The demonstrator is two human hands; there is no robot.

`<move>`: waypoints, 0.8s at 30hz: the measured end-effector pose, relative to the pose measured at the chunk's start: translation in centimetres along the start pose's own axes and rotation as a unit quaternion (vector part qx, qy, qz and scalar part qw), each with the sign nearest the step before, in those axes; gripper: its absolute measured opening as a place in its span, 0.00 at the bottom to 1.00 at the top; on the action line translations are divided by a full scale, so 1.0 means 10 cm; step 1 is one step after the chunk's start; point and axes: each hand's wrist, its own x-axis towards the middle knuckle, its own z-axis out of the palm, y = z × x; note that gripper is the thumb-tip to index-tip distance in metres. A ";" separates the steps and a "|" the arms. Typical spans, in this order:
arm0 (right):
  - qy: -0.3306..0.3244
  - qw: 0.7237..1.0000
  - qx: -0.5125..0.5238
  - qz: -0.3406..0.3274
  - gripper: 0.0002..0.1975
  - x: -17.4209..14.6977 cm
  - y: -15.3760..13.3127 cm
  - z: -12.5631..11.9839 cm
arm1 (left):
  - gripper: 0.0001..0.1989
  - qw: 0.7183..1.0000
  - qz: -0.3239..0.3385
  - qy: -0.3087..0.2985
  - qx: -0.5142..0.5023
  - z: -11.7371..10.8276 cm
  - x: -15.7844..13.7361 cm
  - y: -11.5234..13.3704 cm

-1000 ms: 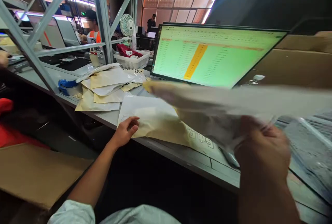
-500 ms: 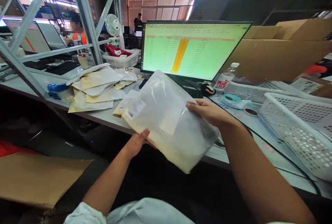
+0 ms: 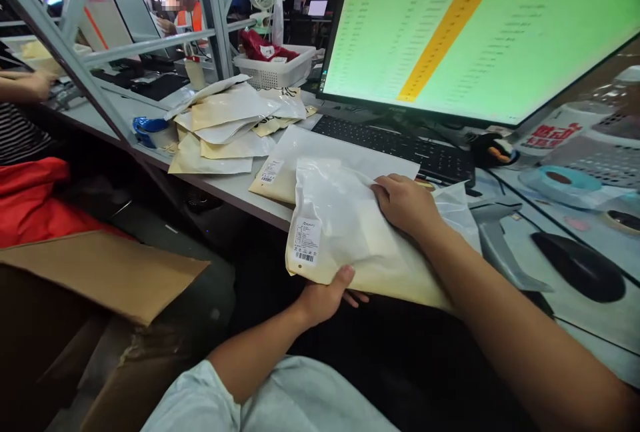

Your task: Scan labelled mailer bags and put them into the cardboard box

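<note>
A translucent white plastic bag (image 3: 345, 219) with pale yellow contents and a barcode label (image 3: 306, 241) lies tilted at the desk's front edge, partly over it. My left hand (image 3: 325, 295) grips its lower edge, thumb on top and fingers underneath. Over its upper right part, my right hand (image 3: 407, 204) is closed on the plastic, with its fingertips bent down. Behind the bag, a similar flat labelled bag (image 3: 285, 169) rests on the desk. A grey handheld scanner (image 3: 505, 245) lies just right of my right forearm.
Left on the desk is a pile of bags (image 3: 225, 119) beside a blue tape dispenser (image 3: 150, 132). A monitor (image 3: 450, 39), keyboard (image 3: 390, 145) and mouse (image 3: 577, 265) stand behind and right. An open cardboard box (image 3: 110, 272) is at lower left. Another person's hand (image 3: 30, 85) shows at far left.
The view has swung down and to the right. The bag has turned flatter and lower, its label now facing me legibly. Both hands keep hold of it.
</note>
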 end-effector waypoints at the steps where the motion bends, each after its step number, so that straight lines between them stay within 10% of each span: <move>1: 0.006 1.000 -0.004 -0.005 0.20 0.00 0.02 0.02 | 0.48 1.000 0.009 0.014 -0.001 -0.04 -0.03 0.00; 7: 0.030 0.999 -0.004 -0.024 0.21 0.00 0.11 0.11 | 0.37 0.983 0.104 0.149 0.020 -0.33 -0.21 0.10; 24: 0.051 0.998 0.018 -0.025 0.19 0.00 0.17 0.13 | 0.29 0.966 0.147 0.169 0.129 -0.49 -0.29 0.20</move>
